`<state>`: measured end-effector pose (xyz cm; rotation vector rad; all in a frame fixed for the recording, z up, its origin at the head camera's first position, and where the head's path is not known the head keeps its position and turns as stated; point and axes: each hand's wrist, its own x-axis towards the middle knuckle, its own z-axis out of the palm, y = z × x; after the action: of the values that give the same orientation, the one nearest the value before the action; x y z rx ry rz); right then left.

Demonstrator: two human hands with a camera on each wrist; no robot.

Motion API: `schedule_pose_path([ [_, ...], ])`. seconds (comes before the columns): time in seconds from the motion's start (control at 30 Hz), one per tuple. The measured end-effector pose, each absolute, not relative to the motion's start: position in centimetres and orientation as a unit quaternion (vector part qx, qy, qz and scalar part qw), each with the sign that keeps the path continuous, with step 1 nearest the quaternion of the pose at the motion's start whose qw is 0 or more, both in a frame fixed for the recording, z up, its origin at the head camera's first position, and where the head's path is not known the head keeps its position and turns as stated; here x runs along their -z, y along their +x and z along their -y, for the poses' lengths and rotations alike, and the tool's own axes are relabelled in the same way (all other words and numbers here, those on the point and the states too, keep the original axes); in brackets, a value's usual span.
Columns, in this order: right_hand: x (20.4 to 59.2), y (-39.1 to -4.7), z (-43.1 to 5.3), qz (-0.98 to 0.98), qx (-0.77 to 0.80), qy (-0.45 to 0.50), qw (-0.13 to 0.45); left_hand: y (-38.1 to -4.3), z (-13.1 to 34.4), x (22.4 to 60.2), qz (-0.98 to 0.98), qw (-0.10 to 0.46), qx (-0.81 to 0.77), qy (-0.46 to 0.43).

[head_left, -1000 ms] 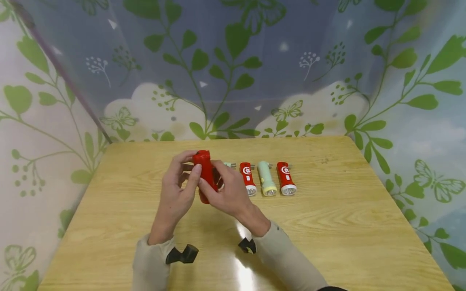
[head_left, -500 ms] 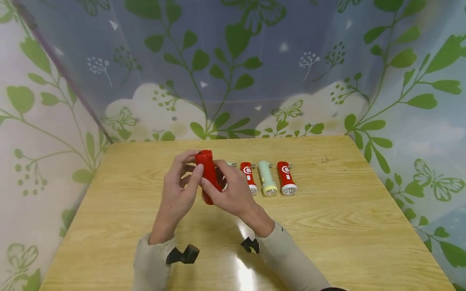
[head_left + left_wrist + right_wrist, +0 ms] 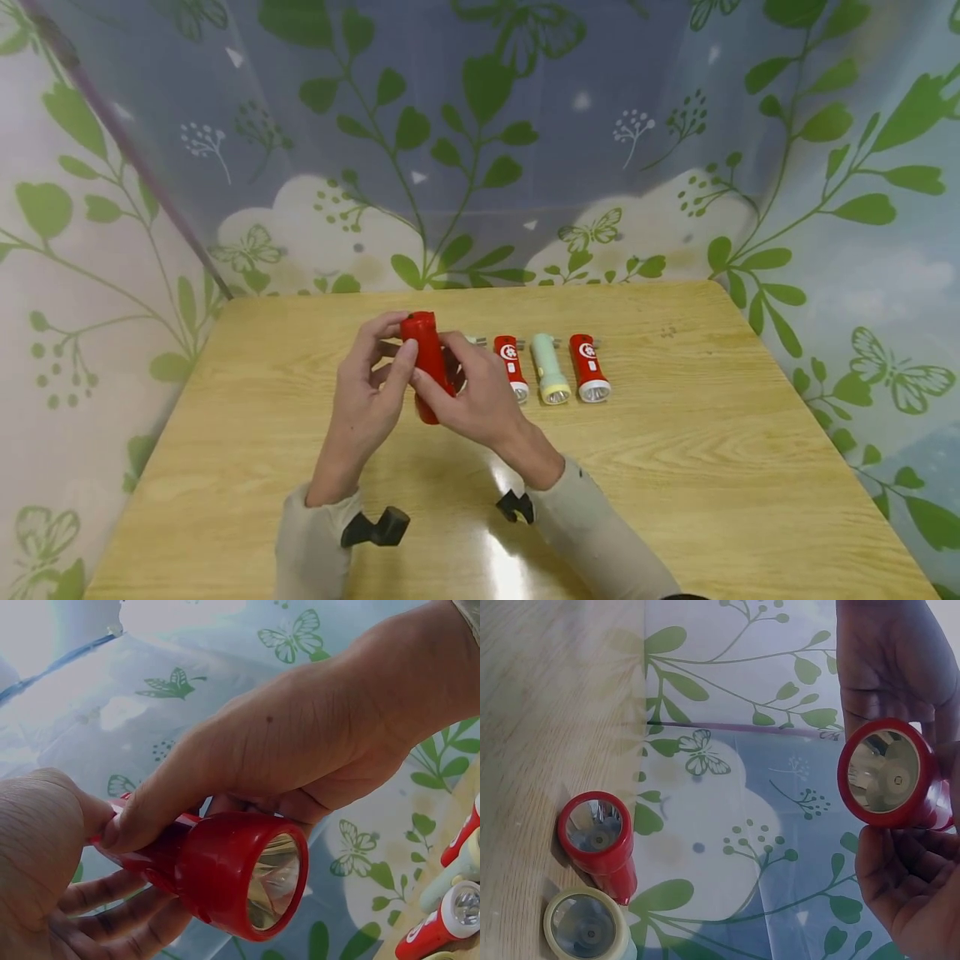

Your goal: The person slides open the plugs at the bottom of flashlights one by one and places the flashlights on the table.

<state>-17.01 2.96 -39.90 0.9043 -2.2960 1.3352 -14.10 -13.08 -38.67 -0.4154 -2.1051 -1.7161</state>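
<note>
Both hands hold a red flashlight point(image 3: 424, 357) above the table, tail end pointing away from the body. My left hand point(image 3: 369, 387) grips it from the left side, thumb laid along the body near the tail. From the other side, my right hand point(image 3: 474, 396) holds it with thumb and fingers. The left wrist view shows the wide red head and clear reflector point(image 3: 276, 881) facing outward, with the right thumb point(image 3: 124, 832) pressed on the body. Seen from the right wrist, the round lens point(image 3: 885, 771) faces the camera.
On the wooden table point(image 3: 675, 467) lie a red flashlight point(image 3: 510, 367), a mint flashlight point(image 3: 551, 368) and another red flashlight point(image 3: 590, 367) in a row. In the right wrist view, a red flashlight point(image 3: 596, 832) and a cream-rimmed flashlight point(image 3: 589, 926) lie side by side. Patterned cloth point(image 3: 465, 167) surrounds the table.
The hands and the red flashlight have shifted very slightly to the right since one second ago. Both grips look the same.
</note>
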Motion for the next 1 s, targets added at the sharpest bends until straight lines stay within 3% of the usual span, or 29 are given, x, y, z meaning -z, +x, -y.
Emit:
schedule_pose_path([
  [1.0, 38.7, -17.1, -3.0, 0.822, -0.465, 0.303, 0.128, -14.6, 13.7, 37.7, 0.757, 0.161, 0.615, -0.149],
])
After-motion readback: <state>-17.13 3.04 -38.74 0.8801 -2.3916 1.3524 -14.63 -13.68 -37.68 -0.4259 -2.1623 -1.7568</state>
